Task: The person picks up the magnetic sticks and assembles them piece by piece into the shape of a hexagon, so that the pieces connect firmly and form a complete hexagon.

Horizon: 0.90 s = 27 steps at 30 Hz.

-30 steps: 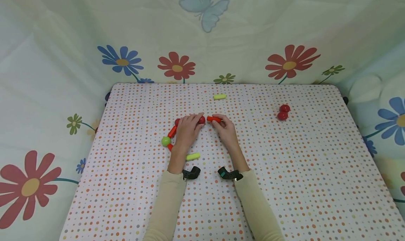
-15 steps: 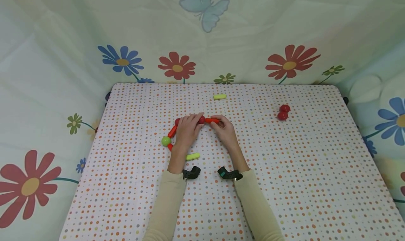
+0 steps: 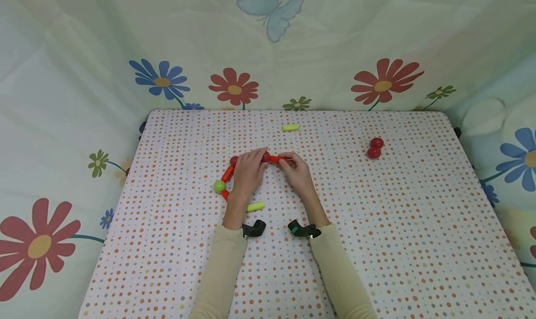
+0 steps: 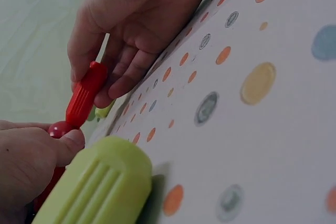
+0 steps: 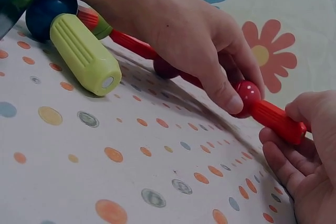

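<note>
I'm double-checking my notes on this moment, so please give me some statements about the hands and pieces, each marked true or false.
1. The right hand pinches a red, ridged, plastic-looking rod. True.
2. That rod touches a glossy red ball. True.
3. The left hand is holding nothing. False: the left hand holds that glossy red ball.
4. The glossy light-green ball is in the right hand. False: the glossy light-green ball sits between two other red rods, left of the left hand.
5. A yellow-green, ridged rod lies on the table beyond both hands. True.
</note>
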Available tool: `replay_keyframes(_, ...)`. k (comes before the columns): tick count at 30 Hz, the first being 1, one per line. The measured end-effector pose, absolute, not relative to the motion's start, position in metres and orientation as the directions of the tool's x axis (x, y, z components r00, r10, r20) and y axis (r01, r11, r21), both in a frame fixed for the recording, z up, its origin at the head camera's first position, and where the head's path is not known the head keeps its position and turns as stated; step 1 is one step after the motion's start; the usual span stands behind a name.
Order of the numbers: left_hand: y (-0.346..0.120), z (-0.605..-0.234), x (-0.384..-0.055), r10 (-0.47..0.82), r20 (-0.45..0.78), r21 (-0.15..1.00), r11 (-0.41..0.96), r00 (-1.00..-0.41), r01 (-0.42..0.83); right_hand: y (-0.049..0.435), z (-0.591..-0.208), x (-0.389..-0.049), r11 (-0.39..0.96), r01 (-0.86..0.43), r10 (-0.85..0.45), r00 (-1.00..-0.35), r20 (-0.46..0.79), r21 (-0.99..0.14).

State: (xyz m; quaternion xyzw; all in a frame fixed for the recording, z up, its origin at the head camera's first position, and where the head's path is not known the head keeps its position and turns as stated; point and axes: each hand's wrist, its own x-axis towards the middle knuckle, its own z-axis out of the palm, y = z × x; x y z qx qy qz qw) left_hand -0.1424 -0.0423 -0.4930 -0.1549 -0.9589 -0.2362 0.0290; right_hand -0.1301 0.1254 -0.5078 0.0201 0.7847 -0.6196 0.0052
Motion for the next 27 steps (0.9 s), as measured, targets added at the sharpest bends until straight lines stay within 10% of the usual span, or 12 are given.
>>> replay_keyframes(15,-0.0442,-0.4937,-0.1437,0.131,0.131,0.545,0.818,-0.983,0.181,0.1255,-0.5057,-0.1286,0.228,0.039,0.01,-0.999,-0.038,-0.973)
replay_keyframes(27,-0.042,-0.495,-0.1434,0.291,0.146,0.442,0.836,-0.945,0.326,0.1257,-0.5061,-0.1291,0.193,0.022,-0.027,-0.999,-0.028,-0.981)
